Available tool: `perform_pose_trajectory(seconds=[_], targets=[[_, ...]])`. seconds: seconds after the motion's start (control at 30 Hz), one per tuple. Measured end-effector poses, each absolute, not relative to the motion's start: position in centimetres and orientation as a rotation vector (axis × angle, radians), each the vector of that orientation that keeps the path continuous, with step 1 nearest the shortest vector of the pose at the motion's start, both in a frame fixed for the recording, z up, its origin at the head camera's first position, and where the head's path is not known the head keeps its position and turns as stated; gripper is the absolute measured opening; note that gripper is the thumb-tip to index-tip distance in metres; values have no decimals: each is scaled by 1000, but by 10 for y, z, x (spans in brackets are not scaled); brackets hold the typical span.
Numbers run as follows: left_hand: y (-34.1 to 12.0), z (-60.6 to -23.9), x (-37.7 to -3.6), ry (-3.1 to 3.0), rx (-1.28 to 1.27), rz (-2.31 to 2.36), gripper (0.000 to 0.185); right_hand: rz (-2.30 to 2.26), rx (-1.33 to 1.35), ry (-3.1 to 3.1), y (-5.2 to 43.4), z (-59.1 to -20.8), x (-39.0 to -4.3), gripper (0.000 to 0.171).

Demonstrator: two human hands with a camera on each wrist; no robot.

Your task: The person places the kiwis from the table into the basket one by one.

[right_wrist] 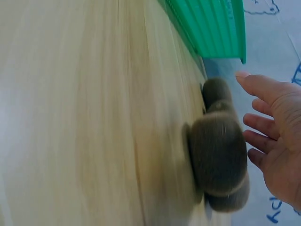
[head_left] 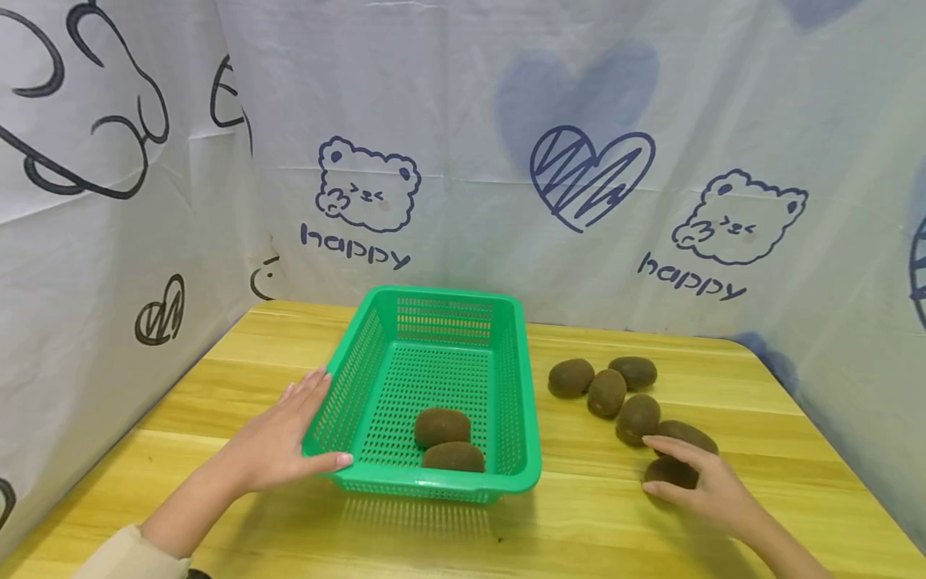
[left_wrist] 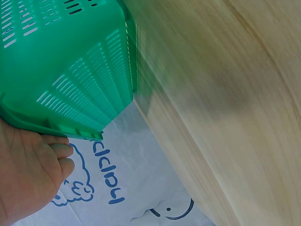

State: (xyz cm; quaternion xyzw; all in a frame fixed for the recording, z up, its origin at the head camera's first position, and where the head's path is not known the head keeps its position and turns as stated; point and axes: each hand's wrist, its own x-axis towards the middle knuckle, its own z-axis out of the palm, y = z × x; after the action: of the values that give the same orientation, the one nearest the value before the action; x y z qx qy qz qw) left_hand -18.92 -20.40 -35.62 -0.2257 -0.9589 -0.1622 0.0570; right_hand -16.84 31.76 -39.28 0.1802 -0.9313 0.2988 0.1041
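A green plastic basket (head_left: 531,402) stands on the table with two brown kiwis (head_left: 443,426) near its front wall. My left hand (head_left: 278,438) rests against the basket's front left corner, fingers fairly straight along the left rim and the thumb by the front rim. In the left wrist view the palm meets the rim's outer edge. To the right, my right hand (head_left: 712,486) is over the nearest loose kiwi (head_left: 667,472), thumb and fingers spread around it. The right wrist view shows the fingers (right_wrist: 261,125) beside the kiwis, with a gap between thumb and fingers.
Several more kiwis (head_left: 606,394) lie in a loose cluster right of the basket. The wooden table (head_left: 579,515) ends at a white cloth (head_left: 463,225) printed with bears and hearts, which hangs behind it and along both sides.
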Motion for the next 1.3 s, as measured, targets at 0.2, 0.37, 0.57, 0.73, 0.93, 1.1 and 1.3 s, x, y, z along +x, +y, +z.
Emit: perform_pose_trajectory(seconds=[0.2, 0.37, 0.57, 0.73, 0.93, 1.1, 1.3], targets=[[-203, -355, -190, -2905, -696, -496, 101, 900, 422, -2817, 335, -396, -166, 53], [-203, -355, -192, -2914, -695, -491, 102, 922, 357, -2857, 348, -400, -163, 53], [-204, -354, -192, -2901, -701, -467, 102, 896, 354, -2861, 352, -402, -163, 53], [-203, -355, -191, -2895, -700, -469, 102, 803, 388, -2858, 352, -404, -164, 53], [-203, -356, -191, -2894, -696, -475, 101, 798, 459, -2834, 351, -407, -166, 55], [-203, -355, -190, -2896, -696, -473, 101, 839, 507, -2836, 349, -410, -168, 58], [-203, -355, -189, -2901, -691, -470, 102, 873, 511, -2860, 346, -410, -170, 59]])
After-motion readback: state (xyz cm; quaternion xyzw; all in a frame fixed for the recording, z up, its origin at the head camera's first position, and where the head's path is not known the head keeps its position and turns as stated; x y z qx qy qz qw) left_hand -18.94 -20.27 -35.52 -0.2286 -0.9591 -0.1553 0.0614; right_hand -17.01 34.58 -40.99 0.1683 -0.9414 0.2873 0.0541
